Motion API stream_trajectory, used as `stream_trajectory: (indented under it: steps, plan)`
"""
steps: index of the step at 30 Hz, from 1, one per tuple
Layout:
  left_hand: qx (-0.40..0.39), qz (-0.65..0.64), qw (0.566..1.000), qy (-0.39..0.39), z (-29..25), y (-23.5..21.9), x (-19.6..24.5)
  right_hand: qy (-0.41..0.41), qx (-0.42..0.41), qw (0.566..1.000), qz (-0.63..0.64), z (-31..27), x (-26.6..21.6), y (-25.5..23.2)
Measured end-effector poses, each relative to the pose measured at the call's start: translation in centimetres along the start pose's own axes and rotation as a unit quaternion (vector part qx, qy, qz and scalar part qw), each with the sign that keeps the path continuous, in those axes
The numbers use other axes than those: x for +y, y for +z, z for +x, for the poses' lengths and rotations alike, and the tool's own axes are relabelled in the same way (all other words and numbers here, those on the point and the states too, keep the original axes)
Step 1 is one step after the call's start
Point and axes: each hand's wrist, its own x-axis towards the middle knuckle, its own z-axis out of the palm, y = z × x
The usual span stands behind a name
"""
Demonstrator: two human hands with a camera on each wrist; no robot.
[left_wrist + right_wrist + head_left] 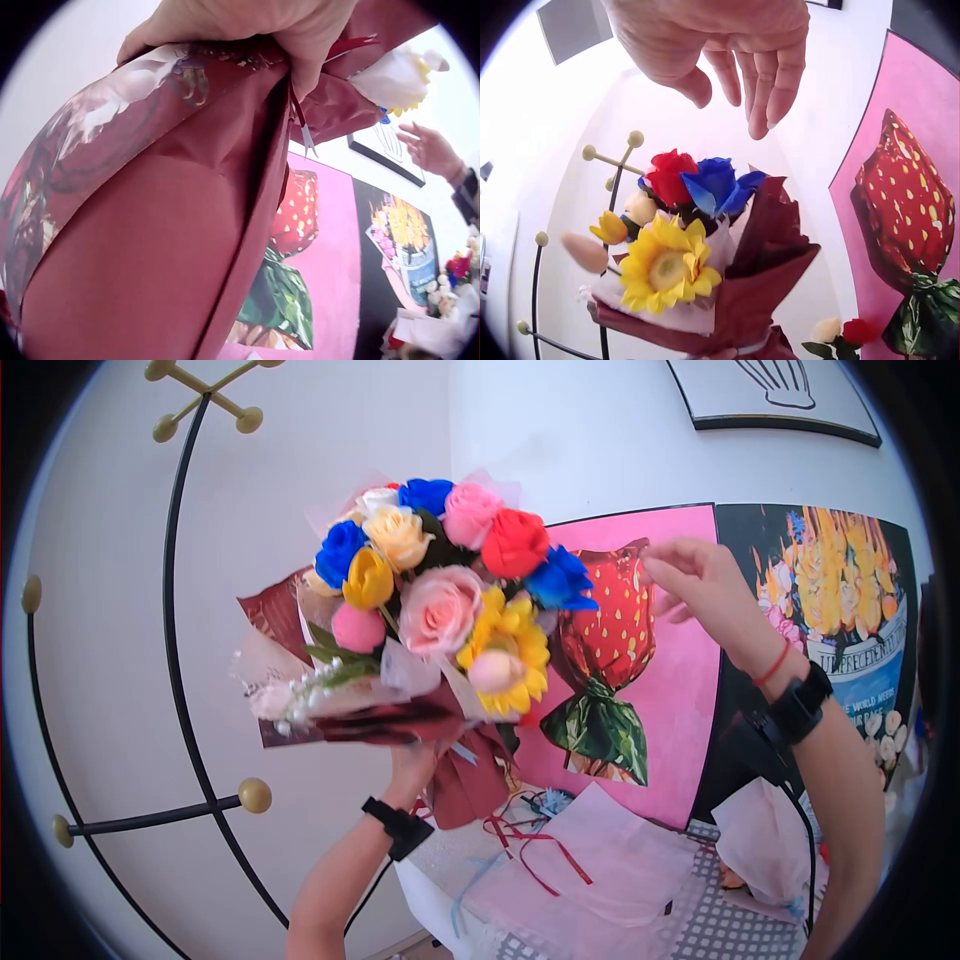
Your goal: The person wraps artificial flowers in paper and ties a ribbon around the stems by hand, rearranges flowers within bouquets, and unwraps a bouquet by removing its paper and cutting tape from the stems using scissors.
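A bouquet (440,610) of roses, a sunflower (530,645) and a yellow tulip (369,580) is held up before me in maroon wrapping paper (465,785). Under the blooms my left hand (415,762) grips the gathered paper; in the left wrist view its thumb and fingers close round the folds, beside a thin red ribbon (300,120). My right hand (705,585) hangs in the air to the right, fingers loosely bent around nothing. In the right wrist view it hovers above the blue rose (716,186) and red rose (671,176), apart from them.
A black coat rack (178,610) with round knobs stands at left. Behind the bouquet lean a pink strawberry-candy painting (685,680) and a dark flower painting (840,590). Pale pink sheets (590,860) and red ribbon (570,860) lie on the checked tablecloth (690,920).
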Motion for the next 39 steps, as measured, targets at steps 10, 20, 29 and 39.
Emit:
stream_trajectory:
  steps: [10,20,29,39]
  plan:
    - [0.07,0.162,0.981,0.078,7.3,-1.0,-7.3,0.112,-0.045,0.992,0.031,-8.0,5.1,-3.5]
    - [0.114,0.093,0.989,0.006,5.6,-0.3,-18.4,0.227,-0.054,0.972,0.017,-11.9,9.2,-4.2]
    - [0.133,0.173,0.976,0.01,4.4,0.8,-21.1,0.259,-0.101,0.961,0.001,-12.8,11.3,-2.6]
    - [0.088,0.171,0.981,-0.021,5.9,1.7,-23.6,0.239,-0.133,0.959,-0.07,-13.9,13.1,-2.2]
